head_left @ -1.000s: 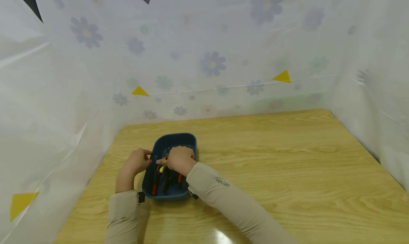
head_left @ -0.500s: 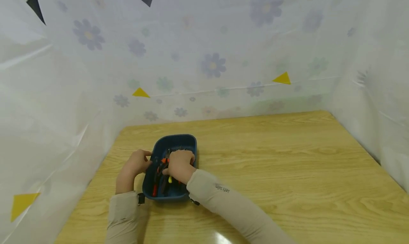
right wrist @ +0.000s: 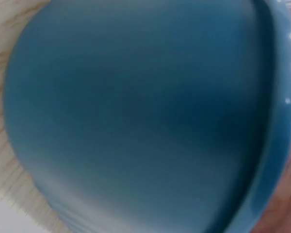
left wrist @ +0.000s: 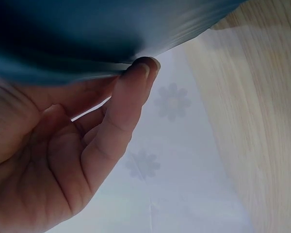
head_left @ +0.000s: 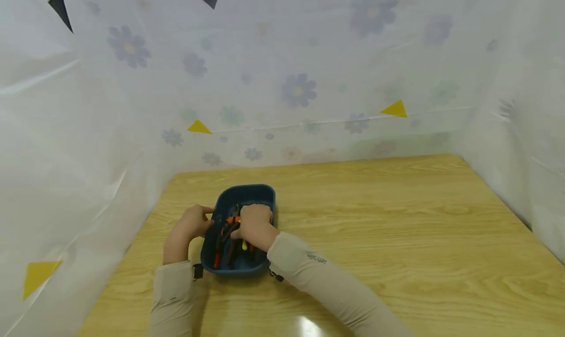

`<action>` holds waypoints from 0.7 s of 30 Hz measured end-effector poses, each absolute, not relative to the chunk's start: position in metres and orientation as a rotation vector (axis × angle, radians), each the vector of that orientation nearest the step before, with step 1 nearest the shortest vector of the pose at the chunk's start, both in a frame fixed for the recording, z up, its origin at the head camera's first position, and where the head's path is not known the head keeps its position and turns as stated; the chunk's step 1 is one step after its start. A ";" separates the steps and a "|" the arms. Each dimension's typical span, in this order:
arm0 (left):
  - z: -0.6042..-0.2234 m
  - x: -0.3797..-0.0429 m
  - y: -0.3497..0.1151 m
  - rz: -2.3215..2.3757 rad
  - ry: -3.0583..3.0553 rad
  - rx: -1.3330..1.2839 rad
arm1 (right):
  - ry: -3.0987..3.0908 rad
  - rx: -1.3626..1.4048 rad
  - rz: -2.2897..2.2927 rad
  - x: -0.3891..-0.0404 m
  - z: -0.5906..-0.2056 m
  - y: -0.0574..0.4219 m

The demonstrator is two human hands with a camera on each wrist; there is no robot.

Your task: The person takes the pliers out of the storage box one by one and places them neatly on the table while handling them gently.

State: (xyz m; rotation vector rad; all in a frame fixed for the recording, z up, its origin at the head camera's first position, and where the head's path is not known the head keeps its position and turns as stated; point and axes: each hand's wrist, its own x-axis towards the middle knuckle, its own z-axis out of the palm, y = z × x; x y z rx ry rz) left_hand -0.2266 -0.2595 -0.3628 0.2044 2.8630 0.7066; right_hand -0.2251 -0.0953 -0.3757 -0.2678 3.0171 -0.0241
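Left hand (head_left: pixel 192 222) and right hand (head_left: pixel 255 224) at 1 bin (head_left: pixel 237 273) of tools (head_left: pixel 224 234).
Head view: the bin sits on the table (head_left: pixel 375 219), just right of the left hand, which pinches its rim; the right hand reaches in over the tools, fingers hidden, so whether it grips 1 I cannot tell. Left wrist view: fingertips (left wrist: pixel 136 80) touch the rim above the palm. Right wrist view: the bin's wall, beside a blurred sliver of hand.
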 end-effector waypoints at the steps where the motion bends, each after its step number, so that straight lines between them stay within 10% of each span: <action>1: -0.363 -0.227 -0.259 0.706 2.865 0.207 | 3.016 -0.286 -0.047 -0.226 -0.376 -0.093; 21: -0.363 -0.228 -0.258 0.770 2.833 0.180 | 3.021 -0.403 -0.564 -0.228 -0.377 -0.065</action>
